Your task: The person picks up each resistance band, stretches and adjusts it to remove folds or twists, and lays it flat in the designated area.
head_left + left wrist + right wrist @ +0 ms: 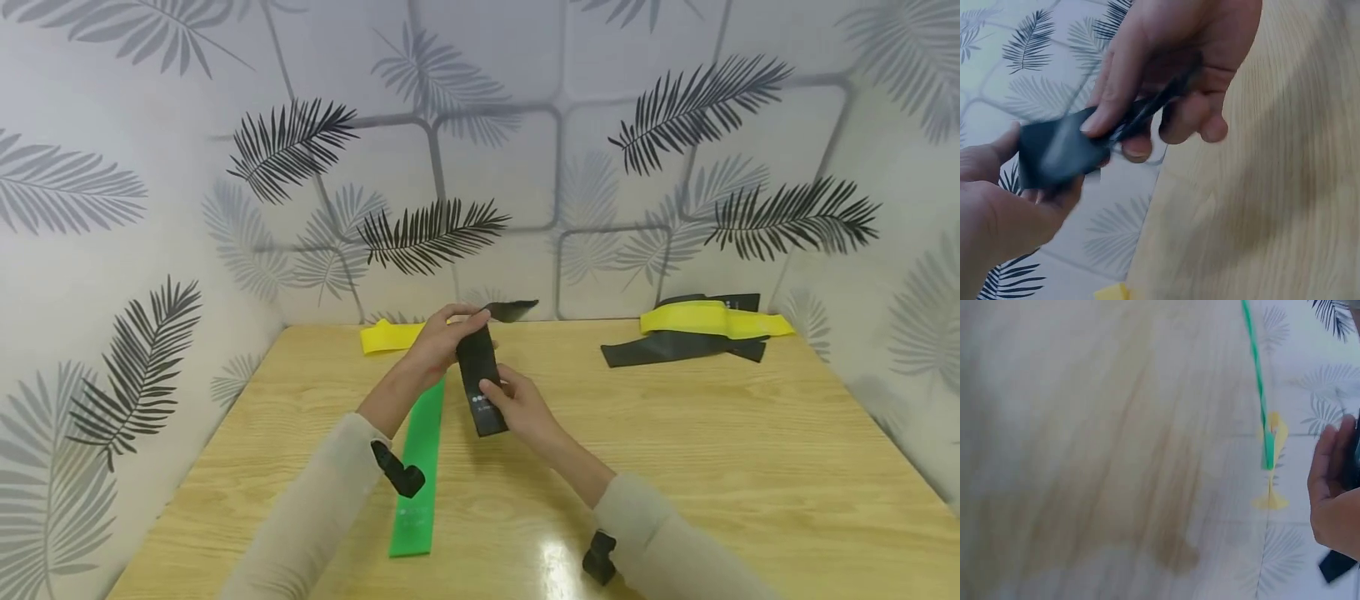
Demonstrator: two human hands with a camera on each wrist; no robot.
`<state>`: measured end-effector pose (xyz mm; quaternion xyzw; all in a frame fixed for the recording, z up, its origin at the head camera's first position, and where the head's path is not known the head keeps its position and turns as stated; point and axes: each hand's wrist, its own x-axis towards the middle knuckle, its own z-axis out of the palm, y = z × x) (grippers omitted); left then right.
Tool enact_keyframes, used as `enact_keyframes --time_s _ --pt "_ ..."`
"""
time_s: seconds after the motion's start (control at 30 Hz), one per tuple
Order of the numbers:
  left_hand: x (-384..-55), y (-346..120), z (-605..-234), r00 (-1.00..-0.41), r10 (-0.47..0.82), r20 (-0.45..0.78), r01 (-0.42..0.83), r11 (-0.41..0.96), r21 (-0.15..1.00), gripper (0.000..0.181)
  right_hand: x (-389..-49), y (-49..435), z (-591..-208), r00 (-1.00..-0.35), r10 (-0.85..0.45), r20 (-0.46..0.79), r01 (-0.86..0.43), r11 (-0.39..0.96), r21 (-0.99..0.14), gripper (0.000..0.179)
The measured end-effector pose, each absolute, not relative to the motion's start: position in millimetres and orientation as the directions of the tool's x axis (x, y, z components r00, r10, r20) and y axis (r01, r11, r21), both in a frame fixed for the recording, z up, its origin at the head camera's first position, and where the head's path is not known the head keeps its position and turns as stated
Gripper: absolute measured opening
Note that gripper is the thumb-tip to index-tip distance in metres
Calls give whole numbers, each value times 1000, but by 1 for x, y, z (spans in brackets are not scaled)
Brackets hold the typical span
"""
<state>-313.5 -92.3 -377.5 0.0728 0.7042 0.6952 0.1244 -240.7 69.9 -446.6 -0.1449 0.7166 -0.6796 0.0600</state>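
— Black band: placement, room?
— Held above surface, toward back edge; green band left, broad wooden span right.
— Clamping?
— Left grip, right grip: both clamped on band.
— Look?
— Flat, matte, white-printed lower end, bent near top.

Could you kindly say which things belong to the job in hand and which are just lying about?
In hand:
Black band, held by the left hand and right hand

Apparently just lying on the table:
Green band
Yellow band beyond the left hand
Overlapping black and yellow bands, far right
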Motion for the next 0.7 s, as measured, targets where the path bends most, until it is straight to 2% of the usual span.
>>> enact_keyframes --time_s 0.13,0.23,0.37,0.47,0.6,0.7 --pt "-313 -88 -386 -960 267 -89 -145 -195 970 62 -233 61 -441 -970 -239 44 -31 -61 -998 37" --pt "-310 -85 -393 -965 245 -92 -162 -283 945 69 -230 57 -439 -978 -209 -17 45 -130 -991 35" --pt "-304 -82 -399 -970 235 -61 -144 -355 924 69 -228 56 -439 -975 -212 -65 109 -202 -973 38" --pt "-299 -79 -405 -971 229 -62 -140 -342 929 57 -226 57 -438 -978 -194 -76 114 -193 -975 36" --pt "-292 -78 -413 -966 223 -128 -180 -231 956 39 -223 58 -435 -986 -154 -63 83 -129 -988 36" --pt "-290 -79 -416 -959 248 -138 -196 -224 955 36 -222 58 -434 -987 -144 -67 82 -100 -992 37"
